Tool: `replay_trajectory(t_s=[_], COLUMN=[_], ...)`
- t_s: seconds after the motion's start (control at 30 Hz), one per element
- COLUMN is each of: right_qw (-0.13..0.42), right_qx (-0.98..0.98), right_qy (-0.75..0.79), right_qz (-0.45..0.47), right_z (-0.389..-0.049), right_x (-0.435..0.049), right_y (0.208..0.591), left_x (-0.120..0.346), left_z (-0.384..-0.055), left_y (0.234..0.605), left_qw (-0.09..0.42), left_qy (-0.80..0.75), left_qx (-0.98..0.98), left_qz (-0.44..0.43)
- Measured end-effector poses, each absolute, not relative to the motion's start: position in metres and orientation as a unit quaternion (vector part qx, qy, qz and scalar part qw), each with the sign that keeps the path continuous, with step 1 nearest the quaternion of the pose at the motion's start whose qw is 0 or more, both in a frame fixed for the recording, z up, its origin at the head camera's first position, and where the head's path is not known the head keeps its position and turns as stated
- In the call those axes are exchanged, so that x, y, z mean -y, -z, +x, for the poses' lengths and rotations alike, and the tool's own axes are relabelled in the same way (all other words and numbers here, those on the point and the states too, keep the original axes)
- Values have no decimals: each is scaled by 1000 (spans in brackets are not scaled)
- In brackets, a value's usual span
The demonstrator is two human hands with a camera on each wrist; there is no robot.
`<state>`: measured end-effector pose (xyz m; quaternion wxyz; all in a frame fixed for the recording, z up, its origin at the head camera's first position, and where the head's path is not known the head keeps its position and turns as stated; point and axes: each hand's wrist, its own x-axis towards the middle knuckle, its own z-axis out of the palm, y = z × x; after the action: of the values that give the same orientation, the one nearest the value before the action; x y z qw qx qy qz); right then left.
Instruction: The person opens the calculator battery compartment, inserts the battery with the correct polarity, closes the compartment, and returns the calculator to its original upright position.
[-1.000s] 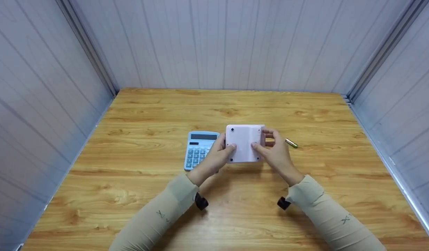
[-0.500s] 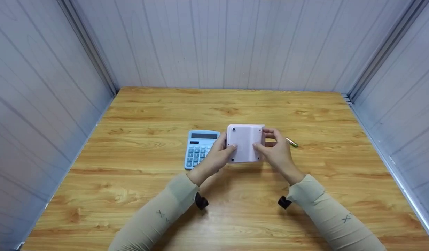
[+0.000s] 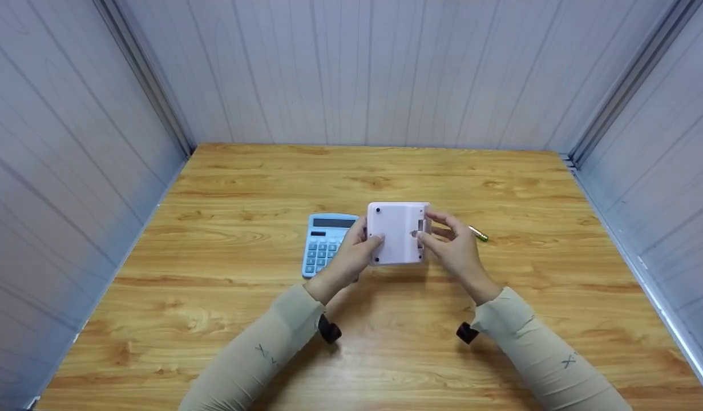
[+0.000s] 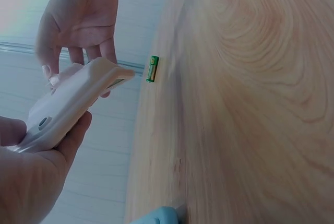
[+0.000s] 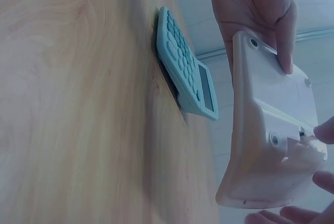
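A pale pink calculator (image 3: 394, 234) is held above the table with its back, dotted with small dark feet, turned up. My left hand (image 3: 351, 257) grips its left side, thumb on the back and fingers underneath. At the opposite side, my right hand (image 3: 457, 251) pinches the small battery cover (image 5: 304, 155), which stands tilted out of its slot in the right wrist view. Dark gaps of the battery compartment show beside the right thumb in the head view. Whether a battery sits inside cannot be made out.
A light blue calculator (image 3: 323, 245) lies face up on the wooden table (image 3: 386, 354), partly behind the left hand. One green battery (image 3: 478, 233) lies just beyond the right hand. Pale panel walls (image 3: 340, 74) enclose the table's back and sides.
The battery cover has come loose from the pink calculator's back, exposing dark compartment gaps beside the right thumb. The calculator has shifted slightly left; the blue calculator and battery stay put.
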<state>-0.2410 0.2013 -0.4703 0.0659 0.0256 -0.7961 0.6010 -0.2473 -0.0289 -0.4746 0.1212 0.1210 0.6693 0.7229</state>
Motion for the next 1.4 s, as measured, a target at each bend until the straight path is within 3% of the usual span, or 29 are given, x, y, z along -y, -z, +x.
replay_trajectory(t_s=[0.37,0.73,1.4], right_qw=[142,138,188], right_qx=[810,814,796], right_qy=[-564,-558,-564], right_qz=[70,83,112], right_z=[-238,-238,-235], right_x=[-196,-193,-185], right_y=[474,473,480], left_x=[29,31,29], left_z=[-249,-248,-249], left_y=[474,474,478], left_qw=[120,129,115], left_qy=[-737,-734,-733], left_qx=[-659,-659,-663], left_qz=[90,96,99])
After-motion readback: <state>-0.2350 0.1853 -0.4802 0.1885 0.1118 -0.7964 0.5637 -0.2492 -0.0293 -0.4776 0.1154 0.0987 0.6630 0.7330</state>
